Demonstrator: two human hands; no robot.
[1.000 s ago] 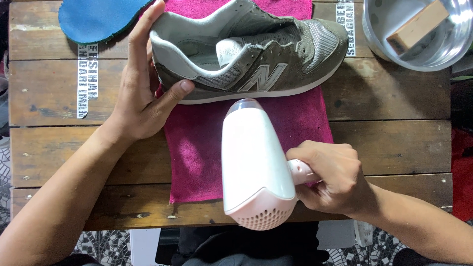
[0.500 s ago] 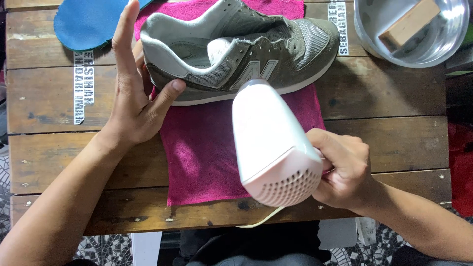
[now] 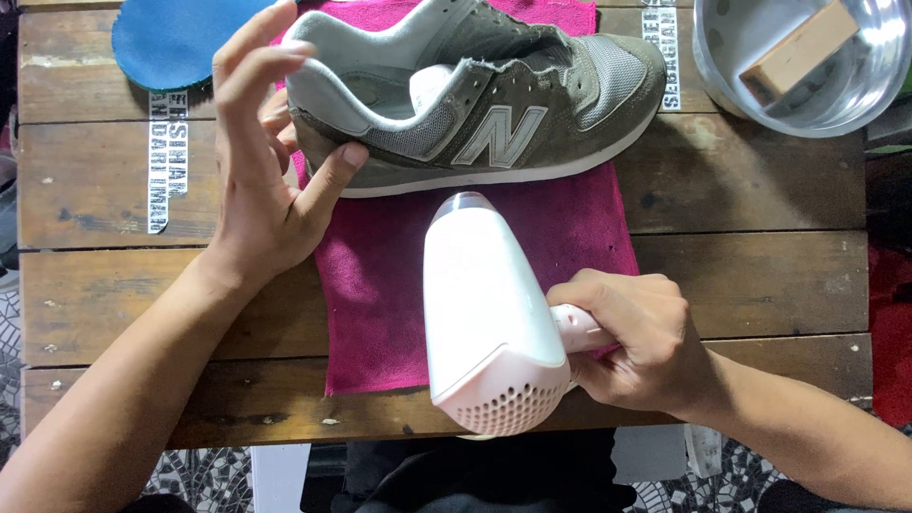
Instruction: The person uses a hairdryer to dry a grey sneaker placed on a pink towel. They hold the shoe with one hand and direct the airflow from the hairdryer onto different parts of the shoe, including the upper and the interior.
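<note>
A grey-green sneaker (image 3: 494, 114) with a white sole lies on its side on a magenta towel (image 3: 475, 256), toe to the right. My left hand (image 3: 261, 171) steadies its heel, thumb against the sole and fingers spread above the heel. My right hand (image 3: 632, 337) grips the handle of a pale pink hair dryer (image 3: 489, 323), whose nozzle points at the shoe's side from just below it.
All this rests on a wooden plank table (image 3: 114, 285). A blue insole (image 3: 176, 38) lies at the top left. A metal bowl (image 3: 807, 95) holding a wooden block (image 3: 798, 47) stands at the top right. Patterned floor tiles show below the table's near edge.
The hair dryer has swung back from a tilt to point straight up at the shoe. My left fingers have lifted and spread off the heel. The view has shifted slightly.
</note>
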